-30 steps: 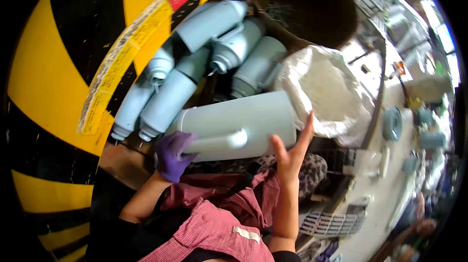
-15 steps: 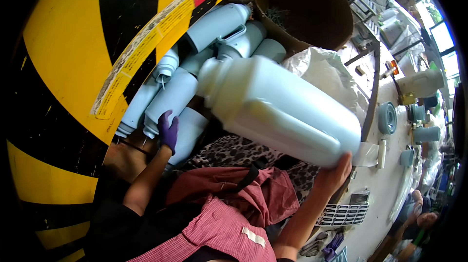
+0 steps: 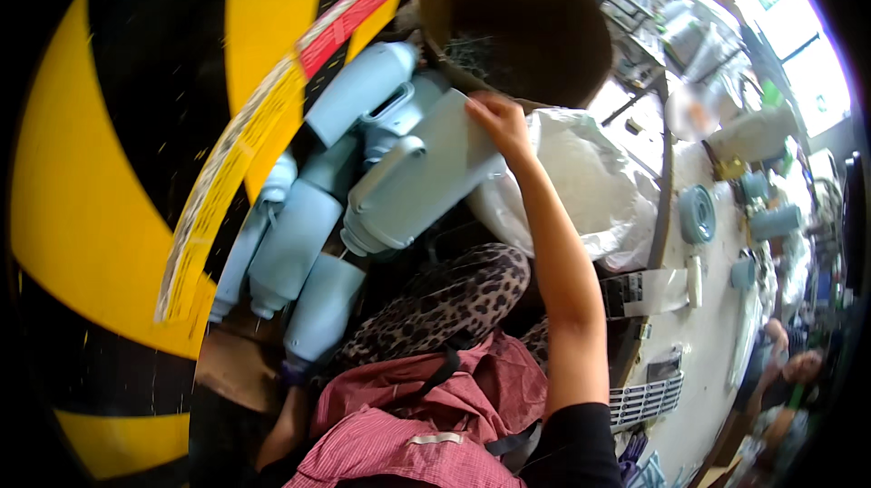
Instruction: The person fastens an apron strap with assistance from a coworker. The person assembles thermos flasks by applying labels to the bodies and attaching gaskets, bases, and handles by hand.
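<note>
Pale blue plastic jugs lie heaped beside the striped panel. My bare right hand (image 3: pixel 501 123) is closed on the base edge of one handled jug (image 3: pixel 426 175), which slants with its neck down toward the lower left, over the heap. Low on the left, my purple-gloved left hand (image 3: pixel 295 375) is at the narrow neck end of another jug (image 3: pixel 325 302) and appears to grip it; most of its fingers are hidden. Beside that one lies a further jug (image 3: pixel 298 239). A jug (image 3: pixel 363 89) and one with a loop handle (image 3: pixel 399 116) rest farther up.
A yellow and black striped panel (image 3: pixel 118 170) curves along the left. Behind the heap stands a large brown round bin (image 3: pixel 544 34) with stringy scraps inside. A white plastic bag (image 3: pixel 590 180) bulges beside my right arm. The workbench (image 3: pixel 671 361) at right carries a blue ring (image 3: pixel 697 214).
My right hand has swung the jug up and left from above my lap, onto the heap. My left hand has moved down to the neck of the lower jug. The view has shifted.
</note>
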`<action>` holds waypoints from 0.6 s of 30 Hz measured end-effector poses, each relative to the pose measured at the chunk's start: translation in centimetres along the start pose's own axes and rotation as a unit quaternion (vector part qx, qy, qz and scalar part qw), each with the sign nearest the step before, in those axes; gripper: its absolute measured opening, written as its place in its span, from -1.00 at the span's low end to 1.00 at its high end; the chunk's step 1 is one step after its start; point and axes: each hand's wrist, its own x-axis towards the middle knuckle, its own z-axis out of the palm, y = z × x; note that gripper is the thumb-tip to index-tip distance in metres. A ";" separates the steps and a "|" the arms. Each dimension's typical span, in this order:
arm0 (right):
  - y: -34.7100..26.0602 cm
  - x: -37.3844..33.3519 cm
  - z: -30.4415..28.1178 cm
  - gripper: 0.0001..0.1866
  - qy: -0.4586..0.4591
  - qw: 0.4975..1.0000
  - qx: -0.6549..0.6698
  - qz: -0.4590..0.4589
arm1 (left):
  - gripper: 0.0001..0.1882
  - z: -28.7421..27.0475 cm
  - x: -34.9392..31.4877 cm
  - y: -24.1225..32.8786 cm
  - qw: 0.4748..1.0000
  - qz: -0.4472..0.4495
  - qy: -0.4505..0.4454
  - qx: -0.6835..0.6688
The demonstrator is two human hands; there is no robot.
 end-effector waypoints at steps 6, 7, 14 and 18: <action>9.5 -2.4 -1.5 -0.59 0.017 0.872 -0.472 -0.130 | -0.58 4.0 4.2 5.2 0.997 0.069 -0.030 0.006; 11.1 -3.5 0.0 -0.54 -0.108 0.818 -0.538 -0.172 | -0.58 4.7 5.6 5.6 0.997 0.076 -0.030 0.005; 8.6 -6.1 6.4 -0.27 -0.010 0.947 -0.322 0.014 | -0.57 9.4 13.2 15.2 0.990 0.137 -0.031 -0.032; 5.0 -9.9 8.9 -0.19 0.033 0.976 -0.187 -0.102 | -0.56 5.2 12.6 9.0 0.994 0.099 0.021 -0.031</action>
